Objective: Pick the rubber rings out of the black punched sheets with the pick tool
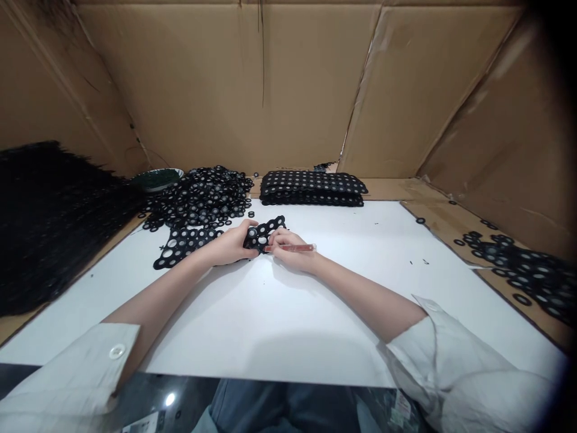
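A black sheet of joined rings [178, 245] lies near the middle of the white board and is partly lifted. My left hand [229, 245] grips this sheet with the thumb and fingers at its middle, the left part spreading out flat under my wrist. At the sheet's right end, my right hand [288, 249] is closed round a slim tool with a clear, reddish handle [300, 248]. Its tip points left into the rings and is hidden by my fingers. Both hands are close together.
A heap of loose black rings [202, 195] lies behind the sheet, beside a shallow bowl [157, 179] of dark green stuff. Stacked ring sheets [313, 187] stand at the back. Black strands [58, 222] fill the left side. More rings [527, 264] lie right. Cardboard walls [225, 84] enclose the board.
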Motion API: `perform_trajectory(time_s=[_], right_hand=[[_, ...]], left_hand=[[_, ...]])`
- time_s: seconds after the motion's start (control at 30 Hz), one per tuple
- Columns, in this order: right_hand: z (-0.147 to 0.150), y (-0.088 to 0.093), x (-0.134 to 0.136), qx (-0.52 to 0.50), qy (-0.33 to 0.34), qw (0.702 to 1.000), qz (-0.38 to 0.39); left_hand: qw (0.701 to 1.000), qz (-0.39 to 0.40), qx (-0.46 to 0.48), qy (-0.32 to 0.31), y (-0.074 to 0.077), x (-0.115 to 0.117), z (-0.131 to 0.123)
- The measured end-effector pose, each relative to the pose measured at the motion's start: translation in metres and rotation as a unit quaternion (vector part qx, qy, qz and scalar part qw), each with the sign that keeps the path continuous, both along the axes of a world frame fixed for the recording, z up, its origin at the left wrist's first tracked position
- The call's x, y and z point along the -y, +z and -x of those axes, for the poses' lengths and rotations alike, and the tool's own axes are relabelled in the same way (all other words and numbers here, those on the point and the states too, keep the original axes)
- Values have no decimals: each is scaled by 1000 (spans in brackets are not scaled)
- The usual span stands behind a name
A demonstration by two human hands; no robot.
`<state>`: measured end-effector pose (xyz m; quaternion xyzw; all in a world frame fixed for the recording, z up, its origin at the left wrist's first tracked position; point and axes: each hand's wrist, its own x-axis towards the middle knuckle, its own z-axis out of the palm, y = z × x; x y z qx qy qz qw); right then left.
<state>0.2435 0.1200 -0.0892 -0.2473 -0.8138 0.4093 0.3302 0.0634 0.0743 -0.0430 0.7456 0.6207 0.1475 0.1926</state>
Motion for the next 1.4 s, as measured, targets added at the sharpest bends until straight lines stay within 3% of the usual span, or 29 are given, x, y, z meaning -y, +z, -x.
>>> perform_trajectory(time_s=[0.27,0.47,0.87,1.13,1.4], right_hand=[[2,-3,-1,16,10,997,-68],[1,2,-1,30,8,999,-36],[1,0,0,25,21,997,-66],[-3,6,2,40,9,999,-1],[-1,4,1,35,18,998,-48]], left_hand=[[997,-10,-39,63,-3,1,-8],[994,21,11,109,-7,1,-10],[996,7,-37,78,-9,0,-10],[994,30,-21,102,-3,5,-15],[996,23,-16,80,-5,2,-10]])
